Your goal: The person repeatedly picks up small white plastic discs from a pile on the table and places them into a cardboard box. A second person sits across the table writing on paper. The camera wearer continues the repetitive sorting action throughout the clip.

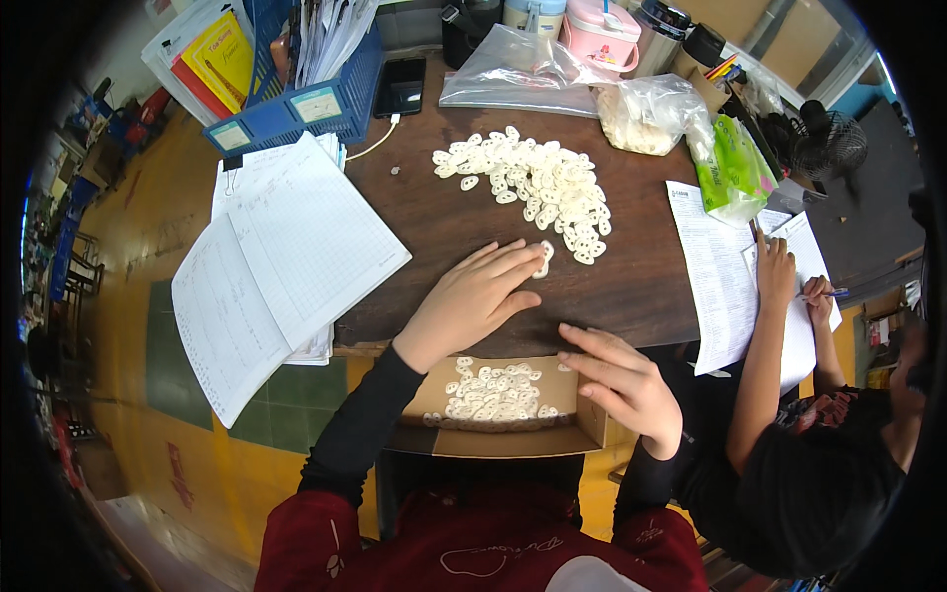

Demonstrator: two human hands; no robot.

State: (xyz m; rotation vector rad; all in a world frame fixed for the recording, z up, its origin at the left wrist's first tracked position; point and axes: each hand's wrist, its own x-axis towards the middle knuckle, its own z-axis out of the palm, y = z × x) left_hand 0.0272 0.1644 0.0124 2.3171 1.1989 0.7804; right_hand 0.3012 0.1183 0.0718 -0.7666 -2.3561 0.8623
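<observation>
Small cream oval pieces with holes (552,178) lie in a curved heap on the dark wooden table. My left hand (469,301) rests flat near the table's front edge, fingers stretched out, thumb apart. Its fingertips touch a few loose cream pieces (544,261) between the hand and the heap. Over the right end of an open cardboard box (508,444) hovers my right hand (631,385), its fingers extended and slightly apart, with nothing seen in it. More of the same pieces (493,391) lie inside the box, which sits at the table's front edge.
An open squared notebook (306,247) lies on papers at the left, below a blue file basket (321,109). A phone (400,87), plastic bags (518,74) and a green tissue pack (735,173) stand behind. At right, a co-worker's hands (776,271) are over printed sheets (710,286).
</observation>
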